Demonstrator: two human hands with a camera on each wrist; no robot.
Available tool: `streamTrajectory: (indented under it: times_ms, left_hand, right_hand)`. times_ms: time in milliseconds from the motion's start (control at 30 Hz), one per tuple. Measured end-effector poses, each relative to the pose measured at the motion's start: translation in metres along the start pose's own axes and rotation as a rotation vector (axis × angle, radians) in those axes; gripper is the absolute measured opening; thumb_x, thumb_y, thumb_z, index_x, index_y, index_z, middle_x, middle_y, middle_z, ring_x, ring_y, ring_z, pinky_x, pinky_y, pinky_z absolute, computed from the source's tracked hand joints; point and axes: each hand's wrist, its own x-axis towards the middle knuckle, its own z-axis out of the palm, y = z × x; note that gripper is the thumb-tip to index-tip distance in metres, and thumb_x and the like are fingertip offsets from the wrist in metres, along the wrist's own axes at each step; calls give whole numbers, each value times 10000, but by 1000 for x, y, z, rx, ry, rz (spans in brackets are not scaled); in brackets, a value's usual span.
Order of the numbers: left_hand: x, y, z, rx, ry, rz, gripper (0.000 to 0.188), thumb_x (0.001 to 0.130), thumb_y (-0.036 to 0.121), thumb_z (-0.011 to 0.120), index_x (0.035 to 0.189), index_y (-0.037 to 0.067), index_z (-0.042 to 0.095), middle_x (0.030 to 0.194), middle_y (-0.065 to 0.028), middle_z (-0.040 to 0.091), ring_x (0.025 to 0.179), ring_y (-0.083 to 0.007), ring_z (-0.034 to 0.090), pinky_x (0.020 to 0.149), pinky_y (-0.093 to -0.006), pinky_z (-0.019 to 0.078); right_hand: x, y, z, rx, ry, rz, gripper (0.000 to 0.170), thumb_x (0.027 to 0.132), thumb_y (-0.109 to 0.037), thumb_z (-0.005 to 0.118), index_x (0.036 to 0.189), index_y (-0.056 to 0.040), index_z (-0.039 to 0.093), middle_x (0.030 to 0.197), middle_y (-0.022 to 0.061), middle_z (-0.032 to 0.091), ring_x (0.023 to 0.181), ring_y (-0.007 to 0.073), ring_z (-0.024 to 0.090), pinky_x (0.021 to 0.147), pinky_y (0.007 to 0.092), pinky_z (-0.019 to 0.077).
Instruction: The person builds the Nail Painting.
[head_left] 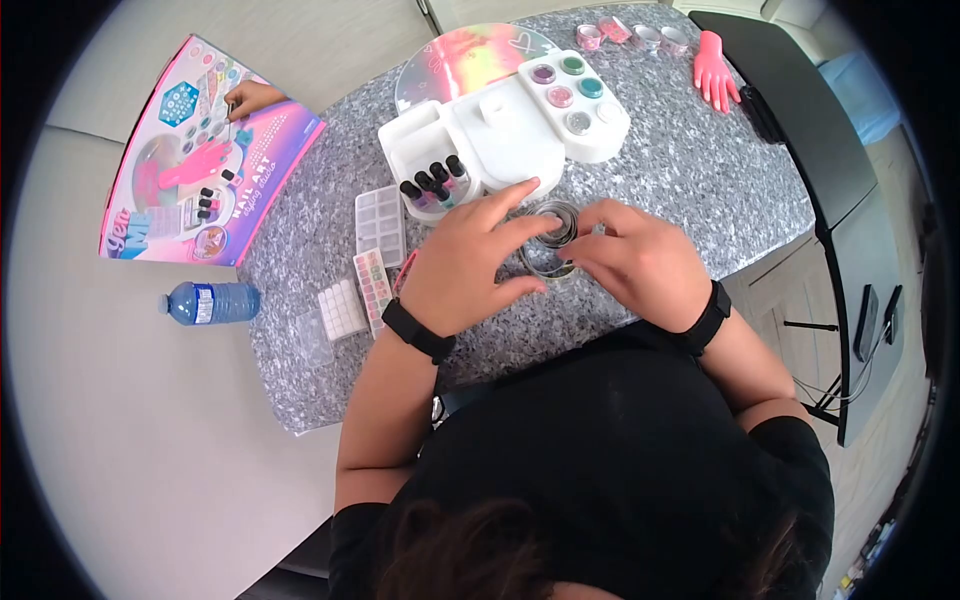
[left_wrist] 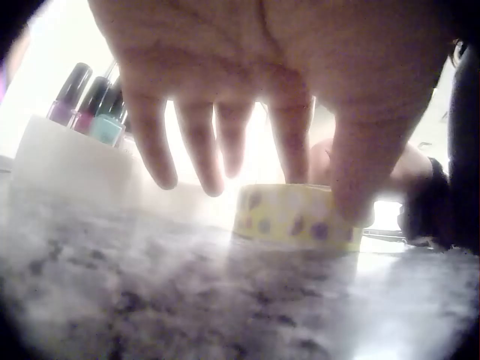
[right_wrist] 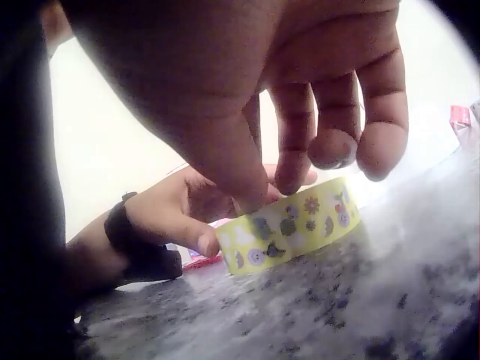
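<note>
A roll of yellow patterned strip [right_wrist: 292, 227] with small printed motifs lies flat on the speckled table. From above, its wound coil [head_left: 553, 207] shows between both hands, with a loose outer loop toward the person. My left hand [head_left: 455, 258] spreads over the coil's left side, fingers mostly straight. Its index fingertip reaches inside the coil, and the thumb touches the outer band [left_wrist: 281, 212] in the left wrist view. My right hand [head_left: 648, 265] pinches the coil's right edge between thumb and index finger; its other fingers are bent above the band.
A white nail studio stand [head_left: 515, 140] holds bottles of nail polish [head_left: 435, 180] and glitter pots. Trays and a gem sheet [head_left: 373, 285] lie left. A water bottle [head_left: 212, 303] and printed box [head_left: 200, 160] are farther left. A pink model hand [head_left: 713, 72] lies far right beside small rolls [head_left: 646, 38].
</note>
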Motion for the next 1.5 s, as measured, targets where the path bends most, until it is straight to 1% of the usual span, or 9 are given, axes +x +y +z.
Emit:
streamTrajectory:
  times_ms: [67,300,533,700,800,867,1000,1067,1500]
  left_hand:
    - [0,-3,3,10,-21,9,482,799,285,970,1212,124,782,1618,-141,627,1350,-386,669,1129,-484,538]
    - [-3,-9,6,42,-26,25,256,854,222,921,1040,105,789,1590,-126,648,1312,-379,670,1099,-492,530]
    - [-4,-10,4,-6,-81,36,218,861,216,909,979,95,772,1560,-109,666,1298,-375,671,1083,-483,534]
    - [-5,-9,5,-3,-91,55,301,810,288,965,945,125,750,1575,-118,657,1334,-382,661,1123,-488,519]
    - [-5,1,1,0,-106,17,346,778,323,989,936,140,742,1595,-124,643,1373,-392,640,1155,-506,496]
    - [-3,2,1,2,-93,20,346,779,324,988,951,142,749,1604,-123,637,1387,-389,630,1166,-511,486]
    - [-2,0,2,52,-32,63,322,783,322,978,965,142,783,1606,-108,641,1410,-378,616,1180,-500,474]
    - [-2,-1,2,63,-33,74,296,788,315,970,950,140,795,1595,-100,652,1413,-370,615,1179,-494,473]
    - [-3,-4,7,30,-41,59,213,828,246,936,893,101,793,1555,-83,692,1305,-340,689,1087,-456,538]
  right_hand:
    - [1,-1,2,-29,-69,8,107,978,-127,762,1077,-141,800,1101,62,714,980,312,755,823,448,618]
    - [2,7,4,-13,-88,12,93,979,-103,748,1071,-109,764,1068,76,684,983,327,734,826,468,612]
    - [7,5,4,-48,17,45,125,974,-106,758,1097,-106,738,1116,93,683,1019,352,730,843,475,613]
    - [8,15,5,-86,66,54,130,983,-151,770,1103,-116,734,1096,84,696,1026,356,738,835,475,614]
    - [6,13,0,-115,-29,78,142,993,-175,765,1119,-118,733,1053,90,702,1015,361,741,820,478,611]
    - [4,9,-6,-46,-87,190,132,997,-136,727,1126,-109,731,1013,109,714,987,372,742,812,485,604]
    - [3,7,-21,-6,-169,228,155,967,-77,686,1112,-104,734,1023,119,740,960,386,744,810,495,601]
    - [2,13,-20,50,-206,93,192,929,-47,666,1097,-106,737,1050,113,768,949,396,748,812,506,600]
    - [1,-3,-9,100,-269,3,233,904,-88,783,1135,-113,762,1079,81,730,999,374,752,844,505,612]
